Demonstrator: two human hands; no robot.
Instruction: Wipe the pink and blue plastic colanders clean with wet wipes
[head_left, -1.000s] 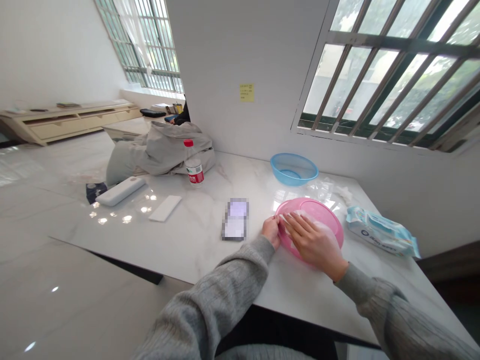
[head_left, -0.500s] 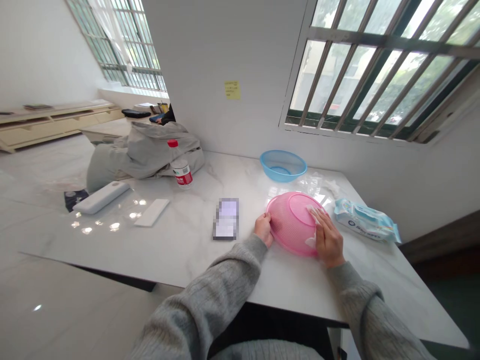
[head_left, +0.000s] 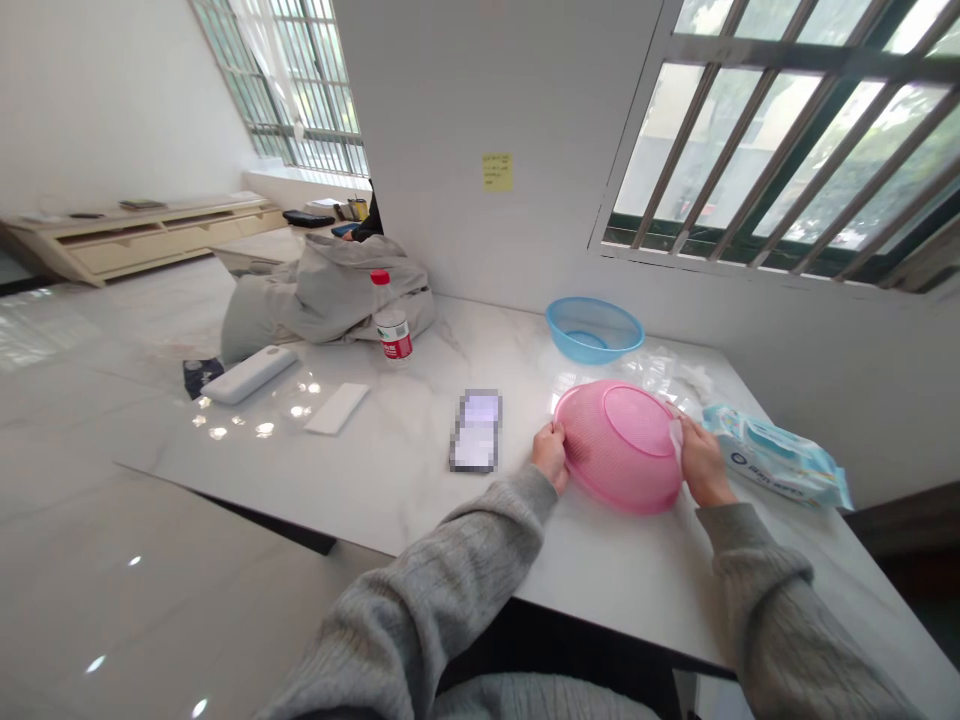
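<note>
A pink mesh basket (head_left: 611,450) is tilted over the table with its round base facing up. My left hand (head_left: 551,456) is closed on the basket's left rim, fingers curled over the edge. At the far right side of the basket, my right hand (head_left: 703,462) presses a white wipe (head_left: 676,440) against the wall; its fingertips are partly hidden. To the right of that hand lies a pale blue pack of wipes (head_left: 776,458). Behind the pink basket stands a blue mesh basket (head_left: 594,330), upright.
A phone (head_left: 477,430) lies left of my hands. Farther left are a white flat piece (head_left: 337,409), a white oblong case (head_left: 250,375), a red-capped bottle (head_left: 391,322) and a grey cloth bundle (head_left: 330,290). Crumpled clear plastic (head_left: 667,372) lies behind the pink basket.
My right hand has slid with the wipe from the basket's upturned base to its right side. My left hand keeps its hold on the left rim. The whole view has shifted slightly.
</note>
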